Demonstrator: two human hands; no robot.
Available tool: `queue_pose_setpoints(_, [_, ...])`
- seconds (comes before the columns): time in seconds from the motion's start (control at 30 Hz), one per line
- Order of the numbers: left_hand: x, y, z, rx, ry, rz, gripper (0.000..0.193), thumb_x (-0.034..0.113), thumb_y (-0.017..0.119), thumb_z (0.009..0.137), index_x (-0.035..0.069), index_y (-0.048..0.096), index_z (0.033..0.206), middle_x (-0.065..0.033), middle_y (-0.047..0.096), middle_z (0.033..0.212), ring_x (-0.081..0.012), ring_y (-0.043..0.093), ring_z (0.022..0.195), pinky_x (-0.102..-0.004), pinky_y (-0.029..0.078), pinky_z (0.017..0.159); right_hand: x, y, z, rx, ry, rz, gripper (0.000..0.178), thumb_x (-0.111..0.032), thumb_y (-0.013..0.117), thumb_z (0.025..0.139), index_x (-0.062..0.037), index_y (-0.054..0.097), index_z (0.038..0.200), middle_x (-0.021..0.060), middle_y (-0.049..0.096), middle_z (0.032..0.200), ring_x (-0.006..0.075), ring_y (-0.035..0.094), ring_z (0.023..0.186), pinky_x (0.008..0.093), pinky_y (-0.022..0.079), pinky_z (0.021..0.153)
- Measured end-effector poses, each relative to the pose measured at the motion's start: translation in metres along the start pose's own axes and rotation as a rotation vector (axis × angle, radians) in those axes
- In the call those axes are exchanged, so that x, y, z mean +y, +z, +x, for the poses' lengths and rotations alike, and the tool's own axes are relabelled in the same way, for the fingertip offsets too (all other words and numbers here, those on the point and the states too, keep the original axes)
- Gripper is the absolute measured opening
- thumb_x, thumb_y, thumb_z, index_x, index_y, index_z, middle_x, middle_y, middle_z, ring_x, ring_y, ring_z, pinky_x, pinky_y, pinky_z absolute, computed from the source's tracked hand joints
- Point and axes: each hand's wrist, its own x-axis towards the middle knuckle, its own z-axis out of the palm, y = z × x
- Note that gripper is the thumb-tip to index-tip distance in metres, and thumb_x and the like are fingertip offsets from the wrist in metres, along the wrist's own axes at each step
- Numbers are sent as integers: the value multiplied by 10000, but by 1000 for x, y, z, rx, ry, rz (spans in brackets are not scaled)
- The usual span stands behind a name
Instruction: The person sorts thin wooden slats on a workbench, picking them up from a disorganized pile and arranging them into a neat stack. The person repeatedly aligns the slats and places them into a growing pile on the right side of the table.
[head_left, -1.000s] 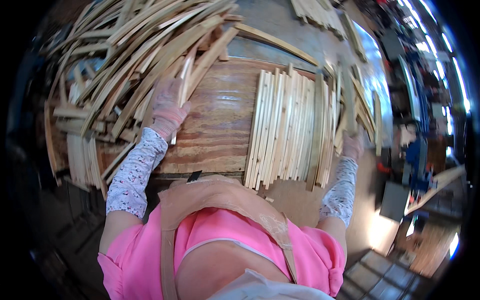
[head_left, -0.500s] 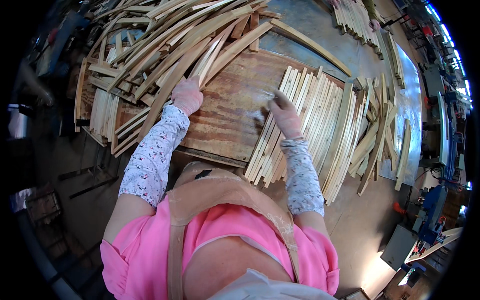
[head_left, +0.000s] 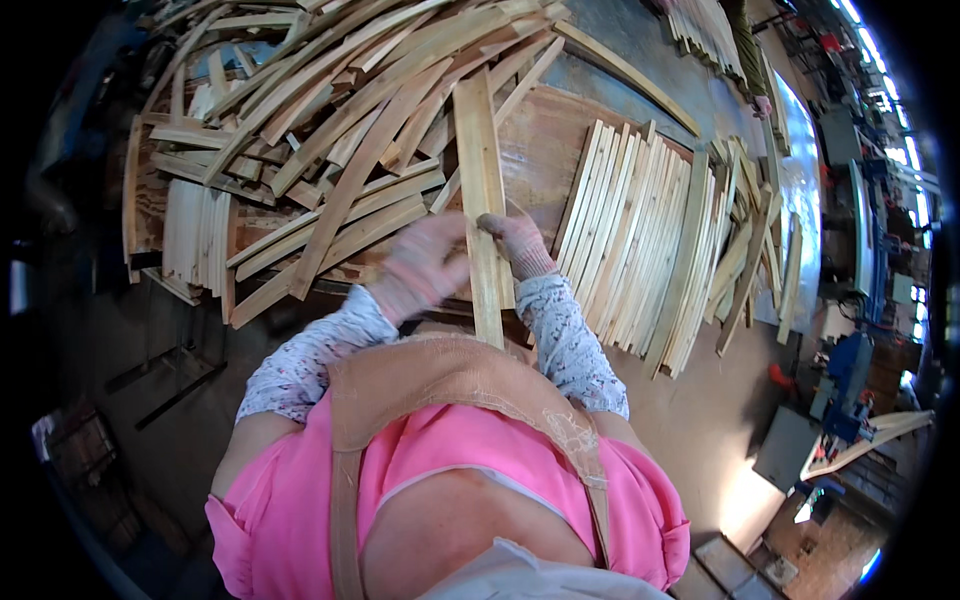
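In front of me a pale wooden board (head_left: 483, 190) stands out lengthwise, its near end close to my apron and its far end over the worktable. My right hand (head_left: 520, 245), in a pinkish glove, grips the board's right edge with the thumb on top. To the left of the board is my left hand (head_left: 422, 265), gloved as well and blurred by motion; whether it touches the board I cannot tell. Right of my right hand, narrow wooden strips (head_left: 625, 220) lie side by side in a row. A loose heap of wooden boards (head_left: 350, 150) spreads across the left side.
The brown plywood tabletop (head_left: 545, 145) shows between heap and row. Crossed offcuts (head_left: 745, 250) lie beyond the row on the right. At the top right, another person's sleeve (head_left: 738, 45) is beside more strips (head_left: 700, 30). Blue machinery (head_left: 845, 385) stands at the far right.
My left hand has come off the heap, moving right and nearer. The right hand has moved left and gripped a board, which now lies between my hands.
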Motion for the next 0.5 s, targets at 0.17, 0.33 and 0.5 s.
queue_pose_setpoints(0.17, [-106, -74, -52, 122, -213, 511, 695, 374, 768, 880, 67, 558, 1467, -185, 517, 1522, -384, 486, 1390, -503, 372, 1196, -13, -5, -39, 480, 92, 593, 525, -210, 705, 881, 16, 627, 1348, 76, 712, 1049, 174, 651, 847, 303, 537, 755])
queue_pose_setpoints(0.33, [-145, -109, -106, 6, -177, 652, 865, 385, 814, 820, 105, 468, 1561, -203, 438, 1583, -401, 438, 1432, -551, 358, 1188, 6, -14, -49, 742, 308, 230, 620, -255, 720, 895, 19, 563, 1429, 186, 721, 1234, 290, 704, 1116, 393, 563, 936])
queue_pose_setpoints(0.5, [-170, -103, -137, -4, -174, 648, 970, 378, 834, 791, 157, 380, 1619, -202, 428, 1592, -402, 420, 1455, -552, 356, 1189, -16, 14, -18, 655, 651, -384, 702, -350, 766, 896, -14, 545, 1471, 255, 668, 1370, 403, 634, 1301, 482, 514, 1094])
